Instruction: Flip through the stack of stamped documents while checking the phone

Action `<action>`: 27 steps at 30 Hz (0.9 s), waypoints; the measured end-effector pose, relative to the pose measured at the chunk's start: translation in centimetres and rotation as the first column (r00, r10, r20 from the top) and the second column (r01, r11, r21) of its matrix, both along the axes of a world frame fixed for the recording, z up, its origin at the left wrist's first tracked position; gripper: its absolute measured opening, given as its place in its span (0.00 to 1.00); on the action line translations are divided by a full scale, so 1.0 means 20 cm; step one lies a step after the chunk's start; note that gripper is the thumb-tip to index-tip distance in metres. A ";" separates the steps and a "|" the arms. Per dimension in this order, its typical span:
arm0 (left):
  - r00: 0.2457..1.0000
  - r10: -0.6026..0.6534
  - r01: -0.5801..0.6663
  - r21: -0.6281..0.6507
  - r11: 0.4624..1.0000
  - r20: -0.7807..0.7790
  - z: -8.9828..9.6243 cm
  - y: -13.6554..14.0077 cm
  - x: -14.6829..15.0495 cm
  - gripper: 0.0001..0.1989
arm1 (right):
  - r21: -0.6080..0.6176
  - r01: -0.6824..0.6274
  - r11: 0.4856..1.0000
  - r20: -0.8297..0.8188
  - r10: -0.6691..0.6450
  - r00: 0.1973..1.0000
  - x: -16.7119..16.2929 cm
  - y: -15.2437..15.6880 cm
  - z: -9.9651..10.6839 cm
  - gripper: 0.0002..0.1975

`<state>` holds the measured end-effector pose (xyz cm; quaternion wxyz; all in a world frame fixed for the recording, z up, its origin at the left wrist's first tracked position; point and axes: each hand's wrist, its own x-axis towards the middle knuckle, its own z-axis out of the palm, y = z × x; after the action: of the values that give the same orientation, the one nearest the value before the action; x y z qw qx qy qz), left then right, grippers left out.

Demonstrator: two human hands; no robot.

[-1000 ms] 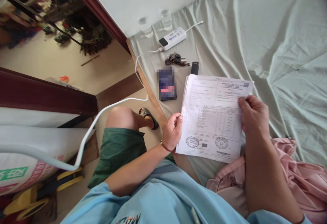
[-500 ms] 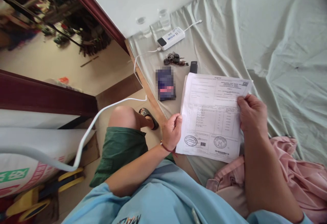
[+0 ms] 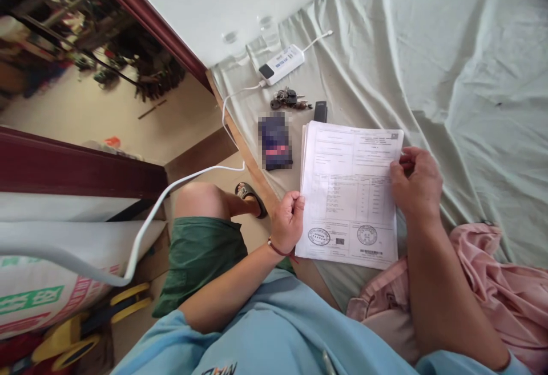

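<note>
A stack of printed sheets of paper (image 3: 342, 198) lies in front of me, its top page bearing a table, two round stamps and a code in the upper right corner. My left hand (image 3: 289, 221) grips the left edge of the stack, thumb on top and fingers closed. At the right edge, the bent fingers and thumb of my right hand (image 3: 416, 184) are closed at the margin of the pages. The undersides of the fingers are hidden. Beyond the top of the stack sits a small black object (image 3: 320, 111), partly covered by the sheets.
A pale green cloth (image 3: 449, 107) covers the surface. On it are a bunch of keys (image 3: 289, 99), a white power bank (image 3: 282, 65) with a cable, a blurred dark packet (image 3: 275, 141) and clear cups (image 3: 269, 33). Pink fabric (image 3: 479, 266) lies at right.
The top page's right side has come down flatter and lined up with the stack. My right hand has shifted slightly left, while my left hand keeps its place.
</note>
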<state>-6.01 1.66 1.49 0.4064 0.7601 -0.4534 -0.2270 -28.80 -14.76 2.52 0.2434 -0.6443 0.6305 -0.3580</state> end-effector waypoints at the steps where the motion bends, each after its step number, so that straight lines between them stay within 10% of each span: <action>1: 1.000 -0.001 0.001 -0.001 1.000 0.011 0.00 0.00 0.00 0.16 | -0.005 -0.001 1.000 -0.011 0.001 1.000 0.00 0.00 -0.01 0.17; 27: 0.998 0.010 -0.013 0.045 0.999 0.062 0.03 0.01 -0.01 0.17 | 0.281 -0.041 0.959 0.281 -0.041 0.959 -0.07 -0.01 -0.01 0.13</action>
<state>-6.15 1.80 2.11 0.3761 0.7784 -0.4560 -0.2114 -30.14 -14.96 2.25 0.4213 -0.5447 0.6339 -0.3522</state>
